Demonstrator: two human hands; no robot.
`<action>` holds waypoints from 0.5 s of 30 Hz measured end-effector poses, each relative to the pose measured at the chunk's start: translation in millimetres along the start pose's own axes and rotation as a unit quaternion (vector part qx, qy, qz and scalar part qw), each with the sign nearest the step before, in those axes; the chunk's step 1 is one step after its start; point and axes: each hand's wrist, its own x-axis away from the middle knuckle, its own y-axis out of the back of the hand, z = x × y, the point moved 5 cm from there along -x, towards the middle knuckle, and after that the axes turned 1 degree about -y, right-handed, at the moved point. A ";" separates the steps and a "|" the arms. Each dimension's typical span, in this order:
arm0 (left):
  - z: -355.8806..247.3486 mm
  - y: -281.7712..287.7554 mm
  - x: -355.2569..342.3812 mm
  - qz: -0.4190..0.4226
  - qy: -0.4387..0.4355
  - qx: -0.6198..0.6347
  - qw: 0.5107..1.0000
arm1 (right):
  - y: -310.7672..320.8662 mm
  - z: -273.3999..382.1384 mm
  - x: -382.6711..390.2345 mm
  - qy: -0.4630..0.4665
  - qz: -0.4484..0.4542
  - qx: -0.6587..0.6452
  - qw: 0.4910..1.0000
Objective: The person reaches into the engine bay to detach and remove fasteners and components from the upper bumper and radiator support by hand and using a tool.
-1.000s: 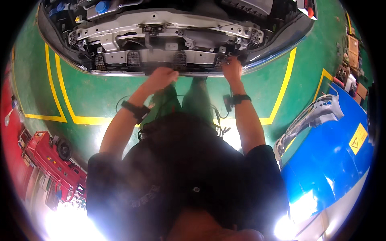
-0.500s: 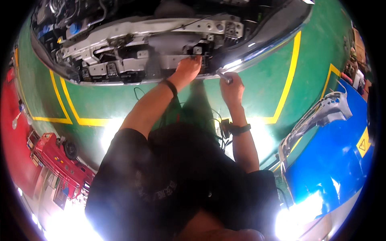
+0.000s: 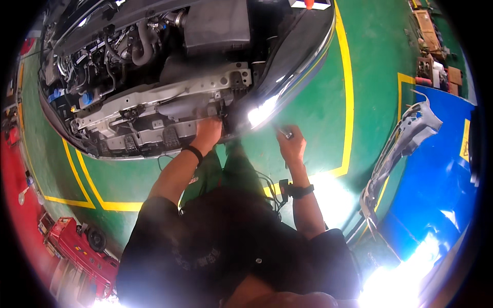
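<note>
My left hand point(image 3: 208, 132) reaches into the car's open front, with its curled fingers against the lower edge of the metal front panel point(image 3: 187, 128). The fingertips, and whatever they grip, are hidden. A pale grey crossbeam point(image 3: 154, 98) spans the bay just above that hand. To the right, off the bumper corner, my right hand point(image 3: 293, 147) is wrapped around a shiny metal ratchet point(image 3: 289, 136). The tool's bright head shows above the fist, and its tip is blurred. It is apart from the car.
Engine hoses and a black cover point(image 3: 216, 23) fill the bay. A lit headlight point(image 3: 263, 110) edges the right corner. Cables point(image 3: 272, 187) hang by my legs. At right, a removed bumper part point(image 3: 405, 138) stands beside a blue panel point(image 3: 431, 190). A red toy-like vehicle point(image 3: 82, 251) stands left.
The view has shifted, showing more of the engine bay. My left hand stays at the front panel. My right hand with the ratchet is farther from the car's edge than before.
</note>
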 end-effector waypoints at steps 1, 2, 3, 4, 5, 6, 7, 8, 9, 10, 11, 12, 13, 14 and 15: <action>-5.9 5.9 1.2 -0.010 0.000 -0.018 1.000 | 8.8 -0.2 1.2 -0.024 -0.004 0.012 1.000; -9.6 5.6 0.8 -0.017 -0.006 -0.017 1.000 | 17.0 0.2 2.5 -0.022 -0.012 0.013 1.000; -7.8 -0.8 2.0 -0.010 -0.010 -0.032 0.999 | 19.7 -0.1 2.4 -0.032 -0.011 0.007 0.999; -8.1 -3.6 2.0 -0.002 -0.019 -0.045 0.999 | 24.8 -0.7 4.1 -0.046 -0.012 0.002 0.999; -7.6 -3.0 2.3 -0.027 -0.036 -0.037 0.998 | 30.9 2.6 6.5 -0.042 -0.019 0.002 0.999; -8.7 -2.9 1.3 -0.036 -0.040 -0.035 0.998 | 39.5 5.7 9.1 -0.049 -0.032 0.007 0.998; -7.7 -5.2 0.5 -0.022 -0.026 -0.038 0.999 | 47.6 8.4 12.6 -0.056 -0.044 0.011 0.997; -4.8 -7.4 0.2 -0.008 -0.011 -0.042 0.999 | 54.5 11.5 17.4 -0.051 -0.052 0.013 0.997; -4.3 -5.9 -0.4 0.001 0.001 -0.025 1.000 | 64.9 12.2 23.7 -0.058 -0.065 0.011 0.996; -4.3 -4.2 0.9 -0.007 -0.003 -0.019 1.000 | 75.0 13.1 29.4 -0.066 -0.077 0.008 0.995; -5.8 -1.4 3.5 -0.042 -0.032 -0.025 0.998 | 85.5 14.8 33.5 -0.061 -0.083 0.013 0.995; -11.6 1.7 4.3 -0.079 -0.068 -0.029 0.994 | 102.6 12.2 41.8 -0.087 -0.104 0.005 0.991; -9.9 0.6 4.2 -0.091 -0.072 -0.016 0.993 | 114.5 10.5 48.0 -0.110 -0.119 -0.007 0.987; -9.2 -1.2 3.9 -0.098 -0.077 -0.013 0.992 | 126.5 9.3 54.6 -0.133 -0.133 -0.019 0.982; -8.2 -2.7 1.7 -0.063 -0.057 -0.003 0.996 | 138.1 9.3 62.3 -0.133 -0.149 -0.066 0.978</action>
